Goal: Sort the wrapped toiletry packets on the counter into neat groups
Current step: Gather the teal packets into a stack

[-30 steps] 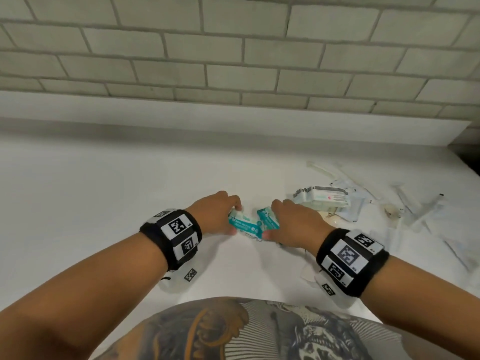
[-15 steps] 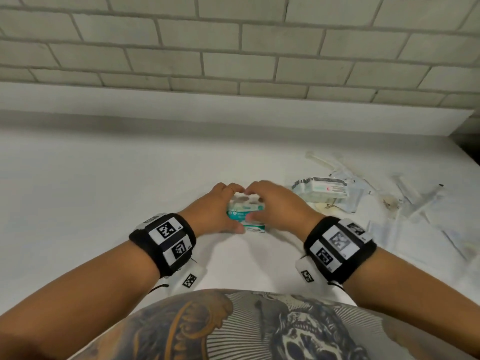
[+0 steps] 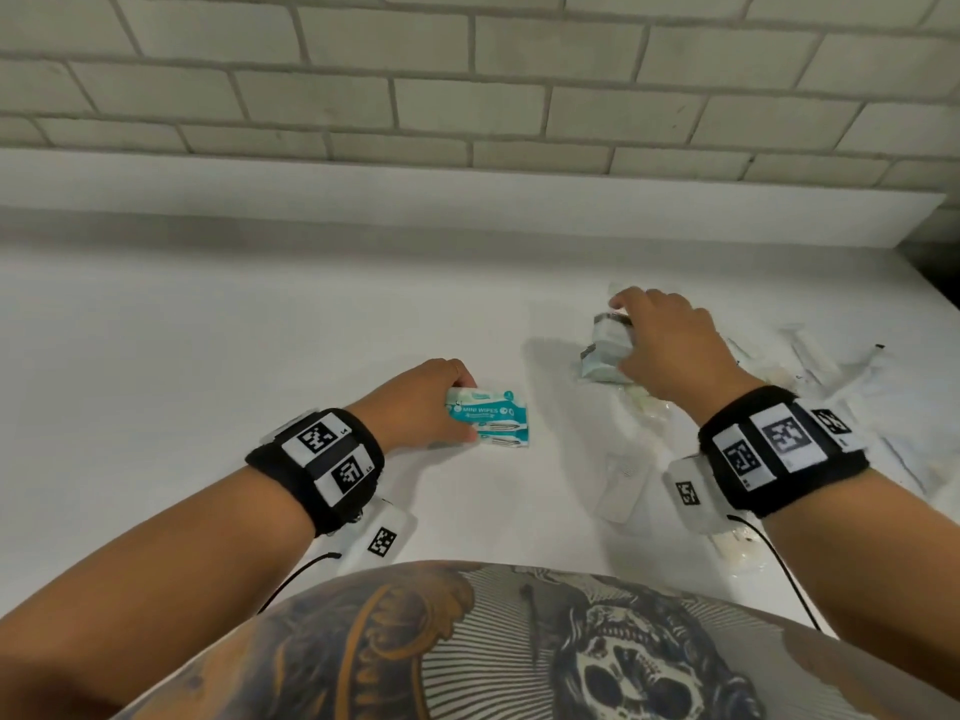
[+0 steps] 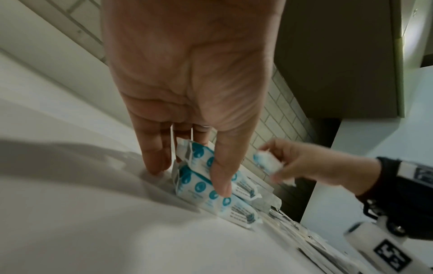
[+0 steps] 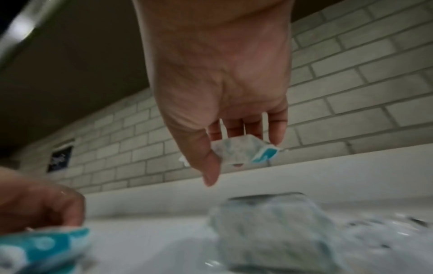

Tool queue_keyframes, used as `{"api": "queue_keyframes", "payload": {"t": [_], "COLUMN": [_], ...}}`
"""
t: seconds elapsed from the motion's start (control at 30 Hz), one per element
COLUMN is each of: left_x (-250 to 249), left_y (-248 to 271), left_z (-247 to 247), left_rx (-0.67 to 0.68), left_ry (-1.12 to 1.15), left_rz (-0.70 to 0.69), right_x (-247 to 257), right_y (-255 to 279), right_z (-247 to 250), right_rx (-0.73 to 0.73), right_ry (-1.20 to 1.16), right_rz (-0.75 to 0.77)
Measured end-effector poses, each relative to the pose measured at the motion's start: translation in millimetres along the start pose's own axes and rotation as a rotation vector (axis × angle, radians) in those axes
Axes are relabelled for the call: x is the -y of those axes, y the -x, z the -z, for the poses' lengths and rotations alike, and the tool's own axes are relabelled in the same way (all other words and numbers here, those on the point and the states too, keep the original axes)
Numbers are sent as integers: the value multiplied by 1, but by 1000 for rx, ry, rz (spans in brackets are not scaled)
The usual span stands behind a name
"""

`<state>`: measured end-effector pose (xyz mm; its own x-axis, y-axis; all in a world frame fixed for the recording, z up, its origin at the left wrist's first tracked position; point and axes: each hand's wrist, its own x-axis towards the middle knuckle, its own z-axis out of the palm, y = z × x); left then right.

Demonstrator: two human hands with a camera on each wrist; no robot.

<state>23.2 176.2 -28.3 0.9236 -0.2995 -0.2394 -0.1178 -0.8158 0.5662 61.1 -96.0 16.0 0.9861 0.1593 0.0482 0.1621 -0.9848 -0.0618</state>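
Observation:
Two teal "mini wipes" packets lie stacked on the white counter in the middle. My left hand holds their left end, thumb in front and fingers behind; the left wrist view shows the thumb across the teal packets. To the right, my right hand pinches a pale packet just above the counter. In the right wrist view that packet, white with a teal corner, sits between thumb and fingers, over a blurred pale packet.
Several clear-wrapped items lie scattered at the right of the counter. A flat white packet and a yellowish one lie near the front edge by my right wrist. A brick wall and a ledge run along the back.
Both hands were together on the teal packets in the middle. My right hand has since moved right and taken hold of a pale packet; my left hand stays on the teal stack.

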Motion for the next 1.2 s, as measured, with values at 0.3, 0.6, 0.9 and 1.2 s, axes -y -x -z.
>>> {"api": "queue_keyframes", "payload": {"t": [0.3,0.6,0.9,1.2], "left_x": [-3,-6,0,-2], "left_y": [3,6,12,17], "left_z": [-7,-8,-7,-4], "left_rx": [9,21,-27,-59], "left_ry": [-40,-46,324,164], "left_rz": [3,15,40,-50], "right_x": [44,43,79,46], "right_y": [-2,4,3,0], "right_z": [-6,-20,9,1], "right_rx": [533,495,261,156], "right_ry": [-196,-119,-281,-391], "right_rz": [55,65,296,96]}}
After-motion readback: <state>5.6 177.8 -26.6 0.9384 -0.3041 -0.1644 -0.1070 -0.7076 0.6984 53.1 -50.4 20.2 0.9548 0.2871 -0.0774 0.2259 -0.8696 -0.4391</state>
